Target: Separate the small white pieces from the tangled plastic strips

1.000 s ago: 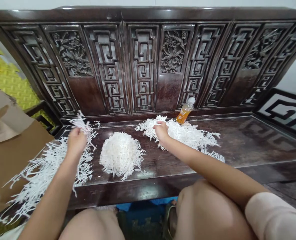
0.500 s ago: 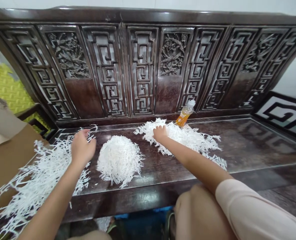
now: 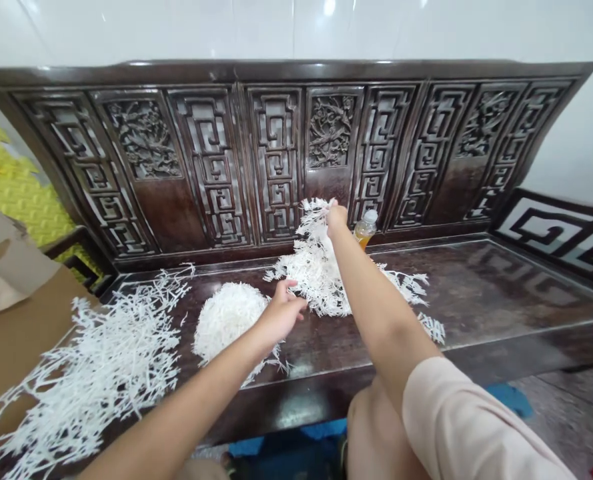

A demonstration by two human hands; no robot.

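My right hand [image 3: 337,219] is closed on a clump of white branching pieces [image 3: 316,230], lifted above the right-hand pile [image 3: 321,287] of the same thin, twig-like pieces. My left hand [image 3: 280,315] reaches across toward that pile's left edge, thumb and fingers apart, with nothing visible in it. Under and behind my left wrist sits a rounded white heap [image 3: 229,317] of shorter-looking bits. A loose, tangled white pile [image 3: 111,353] spreads over the left end of the dark wooden bench [image 3: 476,280].
A small bottle of orange drink [image 3: 365,230] with a pale cap stands behind my right forearm. The carved backrest [image 3: 171,213] rises along the rear. At the left are a brown cardboard box [image 3: 31,280] and yellow foam matting [image 3: 16,180]. My knees are at the bench's front edge.
My right hand has risen, lifting a clump off the right pile. My left hand has moved right from the left pile, past the rounded heap. The view has tilted up slightly.
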